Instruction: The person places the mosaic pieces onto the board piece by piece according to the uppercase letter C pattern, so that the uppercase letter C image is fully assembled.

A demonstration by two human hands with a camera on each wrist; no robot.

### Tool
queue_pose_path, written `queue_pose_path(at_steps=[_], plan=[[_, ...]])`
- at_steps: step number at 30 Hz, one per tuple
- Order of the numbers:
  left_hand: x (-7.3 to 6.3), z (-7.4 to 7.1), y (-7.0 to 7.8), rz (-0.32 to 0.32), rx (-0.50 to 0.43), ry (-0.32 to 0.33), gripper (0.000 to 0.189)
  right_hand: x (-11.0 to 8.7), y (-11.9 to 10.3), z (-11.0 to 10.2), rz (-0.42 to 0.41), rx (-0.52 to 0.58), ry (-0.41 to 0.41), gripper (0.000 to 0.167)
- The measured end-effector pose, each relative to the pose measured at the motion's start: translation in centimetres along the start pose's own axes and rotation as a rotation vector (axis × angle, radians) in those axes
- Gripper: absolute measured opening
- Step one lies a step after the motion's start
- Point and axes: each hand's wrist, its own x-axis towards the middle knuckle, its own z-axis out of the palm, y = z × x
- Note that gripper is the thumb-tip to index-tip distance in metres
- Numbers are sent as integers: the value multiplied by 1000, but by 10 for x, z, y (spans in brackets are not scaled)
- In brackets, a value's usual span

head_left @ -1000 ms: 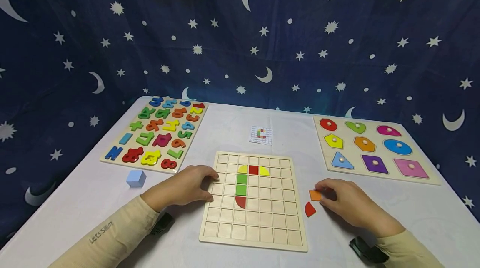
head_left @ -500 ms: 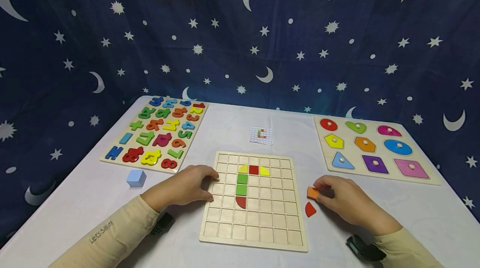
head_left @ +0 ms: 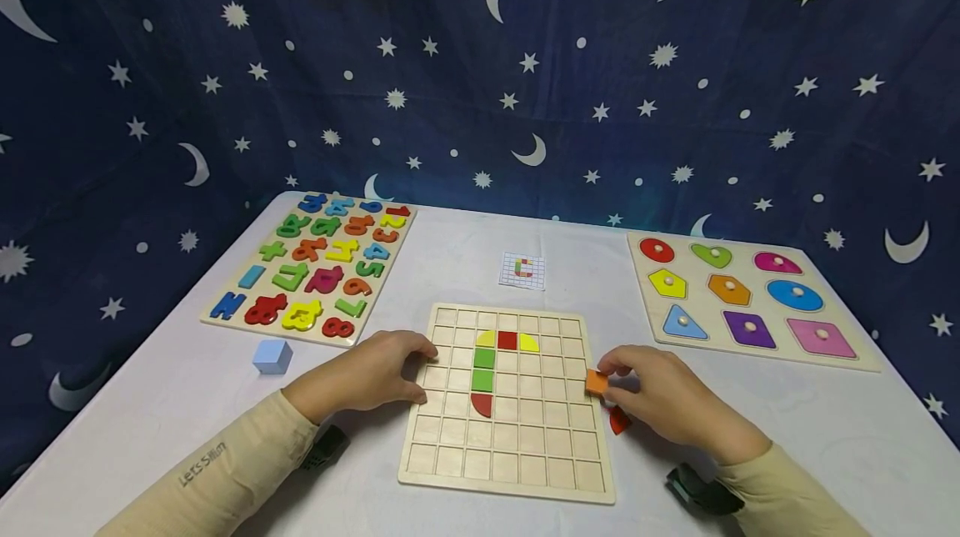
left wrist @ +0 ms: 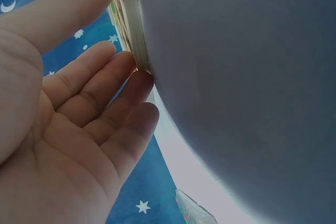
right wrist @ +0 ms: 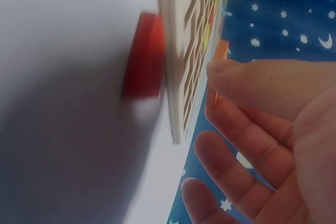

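Between thumb and index finger, my right hand (head_left: 660,395) pinches an orange square tile (head_left: 596,383); it overlaps the right edge of the wooden grid board (head_left: 517,470). The right wrist view shows the orange tile (right wrist: 220,51) held above the board's level. A red quarter-circle tile (head_left: 619,420) lies on the table beside that edge, partly behind the hand. At the board's left edge rests my left hand (head_left: 378,370), its thumb and fingertips against the side. On the grid sit two green squares (head_left: 483,380), a red square (head_left: 507,341), two yellow quarter-circles (head_left: 528,343) and a red quarter-circle (head_left: 482,405).
A small printed pattern card (head_left: 522,270) lies behind the board. To the left are a number puzzle board (head_left: 247,270) and a light blue block (head_left: 272,357). A shape puzzle board with knobs (head_left: 705,295) lies at the right. A starry dark blue cloth (head_left: 450,78) hangs behind the table.
My right hand has lifted the orange tile from the table and moved it left to the board's right edge. The left hand has stayed in place.
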Motion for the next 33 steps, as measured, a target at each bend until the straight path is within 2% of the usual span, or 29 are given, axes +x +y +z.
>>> queue_pose_path(at_steps=[8,19,27,33], plan=[[0,0,0,10,-4,0,47,5,-17,6,-34,33,-29,19],[0,0,-1,27,8,5,46,14,-37,16,-128,33,-13,16],[0,1,0,0,-6,8,47,19,-45,24,-194,35,-22,16],[-1,0,0,20,7,8,46,21,-52,29,-223,18,-19,15]])
